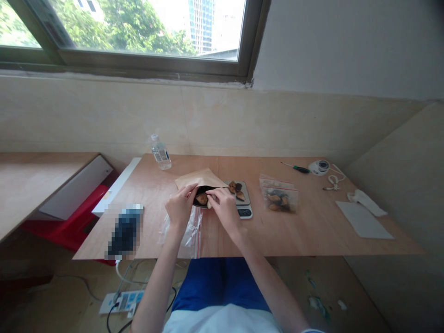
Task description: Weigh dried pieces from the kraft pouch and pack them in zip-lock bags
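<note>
A brown paper bag (199, 177) lies above the front middle of the table with its mouth pulled wide toward me. My left hand (179, 206) pinches the left side of that mouth. On the opposite side, my right hand (224, 206) is closed at the bag's rim, fingertips by the opening. Inside the dark mouth shows a brown dried piece (201, 199), perhaps mushroom. Behind my right hand, a kitchen scale (245, 212) carries several similar dried pieces (239, 190). Clear zip bags (191, 236) lie flat under my left hand and wrist.
To the right sits a zip bag of dried pieces (279, 199). Beyond are a screwdriver (300, 169), a white round device (318, 167) with its cable, and white paper (364, 219). A water bottle (161, 152) stands back left; a pixelated dark object (125, 231) lies front left.
</note>
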The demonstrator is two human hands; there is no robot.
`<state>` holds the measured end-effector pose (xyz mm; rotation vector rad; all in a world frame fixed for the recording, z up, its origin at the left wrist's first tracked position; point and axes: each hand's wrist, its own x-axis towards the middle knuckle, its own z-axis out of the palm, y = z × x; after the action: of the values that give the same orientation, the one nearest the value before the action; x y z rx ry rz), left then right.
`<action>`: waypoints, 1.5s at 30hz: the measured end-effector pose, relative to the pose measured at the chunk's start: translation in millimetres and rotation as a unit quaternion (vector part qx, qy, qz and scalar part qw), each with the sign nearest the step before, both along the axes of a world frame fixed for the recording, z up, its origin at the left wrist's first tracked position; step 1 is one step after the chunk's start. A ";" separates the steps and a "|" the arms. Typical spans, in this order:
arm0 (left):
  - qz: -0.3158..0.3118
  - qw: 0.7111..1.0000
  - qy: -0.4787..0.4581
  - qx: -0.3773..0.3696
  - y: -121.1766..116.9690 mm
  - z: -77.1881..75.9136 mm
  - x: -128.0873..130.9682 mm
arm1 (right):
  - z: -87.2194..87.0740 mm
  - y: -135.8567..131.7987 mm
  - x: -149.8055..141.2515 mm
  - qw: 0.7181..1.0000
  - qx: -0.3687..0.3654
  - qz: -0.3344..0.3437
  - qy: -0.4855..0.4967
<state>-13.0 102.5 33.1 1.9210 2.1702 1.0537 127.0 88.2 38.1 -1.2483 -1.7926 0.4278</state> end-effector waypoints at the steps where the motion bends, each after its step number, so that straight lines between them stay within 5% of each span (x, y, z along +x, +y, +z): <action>1: -0.001 1.000 -0.003 -0.002 0.5 1.5 -0.4 | 3.7 -4.4 4.4 1.000 0.000 -0.001 0.014; 7: 0.007 1.000 -0.007 -0.005 7.3 7.3 -6.6 | 4.7 -28.3 52.3 0.984 -0.077 -0.034 0.155; 15: 0.017 1.000 -0.010 0.003 14.0 10.5 -10.0 | -68.5 33.5 78.8 0.961 -0.105 -0.135 0.219; 20: 0.009 1.000 -0.014 0.008 12.8 11.7 -9.6 | -95.0 51.0 72.3 0.965 -0.104 -0.131 0.202; 26: 0.003 1.000 -0.008 -0.001 13.1 10.5 -8.6 | -84.4 48.7 80.0 0.958 -0.081 -0.157 0.226; 31: -0.001 1.000 -0.017 0.011 12.4 10.1 -10.7 | -72.3 50.1 113.4 0.945 -0.078 -0.161 0.274; 38: 0.014 1.000 -0.013 0.007 10.9 7.3 -8.0 | -101.7 61.2 163.5 0.938 -0.138 -0.221 0.229; 45: 0.010 1.000 -0.011 0.021 11.8 5.2 -10.0 | -117.1 69.4 152.7 0.946 -0.149 -0.231 0.171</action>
<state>-23.0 114.3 38.3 1.9000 2.1778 1.1258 279.7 157.6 -79.0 -1.6387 -1.1248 0.6147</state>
